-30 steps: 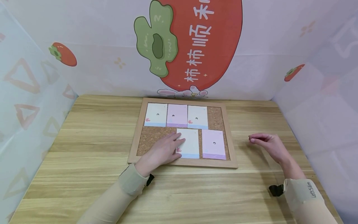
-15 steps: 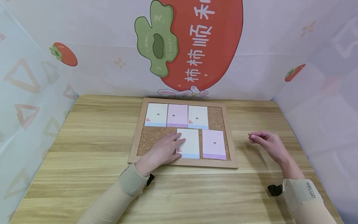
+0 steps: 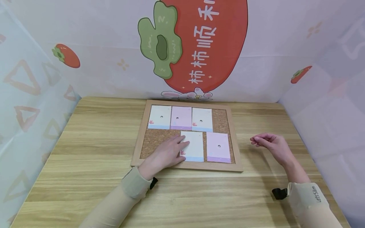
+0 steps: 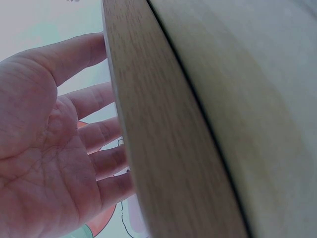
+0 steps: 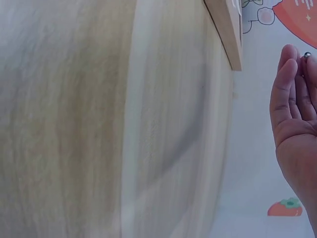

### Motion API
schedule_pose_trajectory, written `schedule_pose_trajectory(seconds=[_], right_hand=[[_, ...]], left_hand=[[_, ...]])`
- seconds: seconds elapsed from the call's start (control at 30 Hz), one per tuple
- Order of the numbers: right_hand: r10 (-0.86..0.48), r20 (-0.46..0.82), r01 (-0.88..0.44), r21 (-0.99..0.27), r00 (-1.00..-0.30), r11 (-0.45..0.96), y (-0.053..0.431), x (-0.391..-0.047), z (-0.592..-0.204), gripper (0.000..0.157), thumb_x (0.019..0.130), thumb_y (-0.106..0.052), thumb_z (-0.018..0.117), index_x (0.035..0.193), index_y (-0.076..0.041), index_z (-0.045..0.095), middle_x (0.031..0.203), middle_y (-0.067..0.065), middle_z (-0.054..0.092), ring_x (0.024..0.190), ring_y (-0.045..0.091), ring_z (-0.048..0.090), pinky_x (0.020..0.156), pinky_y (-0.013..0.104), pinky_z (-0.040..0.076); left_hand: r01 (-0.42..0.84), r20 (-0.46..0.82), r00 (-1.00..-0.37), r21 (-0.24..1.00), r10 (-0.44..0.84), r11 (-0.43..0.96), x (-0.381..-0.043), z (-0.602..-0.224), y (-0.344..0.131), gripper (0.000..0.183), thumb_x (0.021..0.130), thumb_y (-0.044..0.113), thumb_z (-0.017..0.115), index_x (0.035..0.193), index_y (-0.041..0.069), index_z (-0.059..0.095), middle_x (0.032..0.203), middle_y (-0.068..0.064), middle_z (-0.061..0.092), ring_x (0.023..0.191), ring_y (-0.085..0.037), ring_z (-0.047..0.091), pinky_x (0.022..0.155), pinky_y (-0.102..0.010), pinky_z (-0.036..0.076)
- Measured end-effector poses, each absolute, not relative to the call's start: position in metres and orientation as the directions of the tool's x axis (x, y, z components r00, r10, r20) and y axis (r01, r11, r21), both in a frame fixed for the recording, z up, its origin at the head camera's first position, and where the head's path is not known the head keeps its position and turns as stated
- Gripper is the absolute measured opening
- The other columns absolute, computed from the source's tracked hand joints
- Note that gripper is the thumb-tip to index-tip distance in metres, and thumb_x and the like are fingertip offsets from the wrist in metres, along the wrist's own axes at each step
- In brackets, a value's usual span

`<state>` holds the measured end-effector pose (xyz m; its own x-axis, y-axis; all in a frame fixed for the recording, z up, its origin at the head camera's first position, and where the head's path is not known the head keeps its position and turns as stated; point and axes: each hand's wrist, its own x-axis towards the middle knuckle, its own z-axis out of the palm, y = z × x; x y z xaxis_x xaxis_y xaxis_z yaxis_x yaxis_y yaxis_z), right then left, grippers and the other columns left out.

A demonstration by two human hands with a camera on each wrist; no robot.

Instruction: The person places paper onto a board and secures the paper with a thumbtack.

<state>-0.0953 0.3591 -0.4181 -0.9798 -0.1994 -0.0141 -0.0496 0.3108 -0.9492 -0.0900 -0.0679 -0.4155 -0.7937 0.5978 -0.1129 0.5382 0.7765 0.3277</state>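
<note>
My left hand [image 3: 167, 151] rests on the left part of a white card [image 3: 195, 145] with a blue bottom strip, fingers spread straight. This card lies in the lower row of a wood-framed cork board [image 3: 159, 139], and no pin head shows on its visible part. Beside it, a pink card [image 3: 218, 141] has a silver pushpin [image 3: 219, 146] in its middle. My right hand [image 3: 269, 142] is off the board's right side, above the table. Between its thumb and fingers it pinches a small silver pushpin [image 5: 307, 55], seen in the right wrist view.
Along the board's upper row are a white card [image 3: 155, 122], a pink card [image 3: 182, 111] and another white card [image 3: 203, 114], each with a silver pin. A wooden table [image 3: 199, 196] bears the board. Printed cloth walls [image 3: 108, 72] stand at the back and sides.
My right hand has shifted slightly left towards the board, its fingers turning a little around the pushpin. The left hand stays in place on the white card.
</note>
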Motion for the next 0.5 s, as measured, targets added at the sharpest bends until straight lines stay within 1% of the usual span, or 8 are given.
schedule_pose_trajectory(seconds=[0.13, 0.37, 0.5], right_hand=[[-0.218, -0.022, -0.039, -0.962, -0.976, 0.269, 0.354, -0.095, -0.416, 0.019, 0.098, -0.006, 0.061, 0.105, 0.010, 0.067, 0.096, -0.005, 0.078, 0.087, 0.007, 0.074, 0.079, 0.024, 0.060], [-0.230, -0.007, -0.061, -0.956, -0.973, 0.286, 0.343, -0.098, -0.414, 0.018, 0.098, -0.005, 0.062, 0.103, 0.012, 0.066, 0.092, -0.006, 0.077, 0.083, 0.004, 0.073, 0.077, 0.021, 0.060], [-0.236, 0.001, -0.070, -0.957, -0.972, 0.283, 0.334, -0.101, -0.412, 0.018, 0.097, -0.003, 0.062, 0.103, 0.013, 0.066, 0.090, -0.007, 0.077, 0.082, 0.004, 0.074, 0.076, 0.022, 0.061]], left_hand=[[0.539, -0.114, -0.794, 0.323, 0.597, 0.778, -0.090, -0.416, -0.068, 0.060, 0.093, 0.031, 0.072, 0.147, 0.012, 0.051, 0.158, -0.014, 0.041, 0.147, -0.034, 0.038, 0.121, -0.048, 0.034], [0.542, -0.108, -0.794, 0.323, 0.599, 0.776, -0.090, -0.416, -0.068, 0.060, 0.093, 0.030, 0.072, 0.146, 0.012, 0.052, 0.157, -0.014, 0.042, 0.146, -0.035, 0.039, 0.121, -0.048, 0.034], [0.539, -0.109, -0.794, 0.326, 0.597, 0.777, -0.090, -0.416, -0.068, 0.060, 0.093, 0.030, 0.072, 0.146, 0.012, 0.052, 0.157, -0.015, 0.042, 0.146, -0.035, 0.039, 0.121, -0.048, 0.034]])
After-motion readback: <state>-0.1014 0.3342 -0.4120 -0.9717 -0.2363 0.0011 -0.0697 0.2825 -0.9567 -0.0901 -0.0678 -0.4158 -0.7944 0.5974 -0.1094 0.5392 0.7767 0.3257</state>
